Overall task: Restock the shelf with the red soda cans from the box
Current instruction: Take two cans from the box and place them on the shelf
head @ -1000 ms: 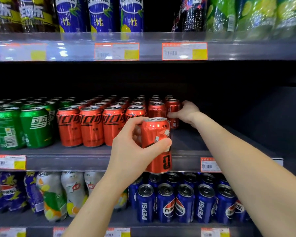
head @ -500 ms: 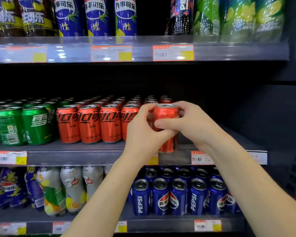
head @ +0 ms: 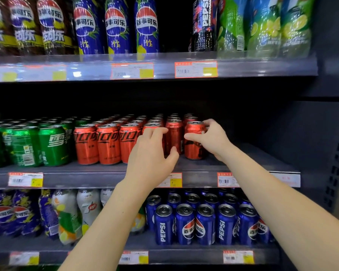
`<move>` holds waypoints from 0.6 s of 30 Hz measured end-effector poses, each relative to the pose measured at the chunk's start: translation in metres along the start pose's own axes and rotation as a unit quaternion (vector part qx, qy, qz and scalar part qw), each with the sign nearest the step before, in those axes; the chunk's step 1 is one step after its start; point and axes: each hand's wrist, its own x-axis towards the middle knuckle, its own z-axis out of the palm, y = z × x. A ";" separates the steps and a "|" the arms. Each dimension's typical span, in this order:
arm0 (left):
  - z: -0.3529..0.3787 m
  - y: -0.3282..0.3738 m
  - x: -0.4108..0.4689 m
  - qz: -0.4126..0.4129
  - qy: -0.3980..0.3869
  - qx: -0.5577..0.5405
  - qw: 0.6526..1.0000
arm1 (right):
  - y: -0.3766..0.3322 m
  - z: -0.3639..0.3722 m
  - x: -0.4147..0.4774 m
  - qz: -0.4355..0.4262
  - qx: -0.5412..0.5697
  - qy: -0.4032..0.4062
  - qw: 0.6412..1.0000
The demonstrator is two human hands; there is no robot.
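Right hand on end can, middle shelf.
Right hand (head: 213,139) pinches a red soda can (head: 194,141) standing upright on the shelf (head: 252,165) at 3 o'clock of the red row (head: 110,143); left hand (head: 151,153) spread, gripping nothing, in front of neighbouring cans.

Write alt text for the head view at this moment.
The right hand grips a red soda can standing at the right end of the red cans on the middle shelf, while the left hand hovers open beside it. Green cans stand to the left.
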 end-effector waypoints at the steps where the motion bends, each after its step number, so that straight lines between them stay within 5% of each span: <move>1: 0.000 -0.002 -0.001 -0.001 0.001 -0.006 1.000 | 0.002 -0.001 0.001 0.002 0.007 -0.014 1.000; 18: 0.004 -0.011 -0.022 -0.010 -0.005 -0.052 0.999 | 0.005 0.010 0.018 0.041 -0.060 0.013 0.997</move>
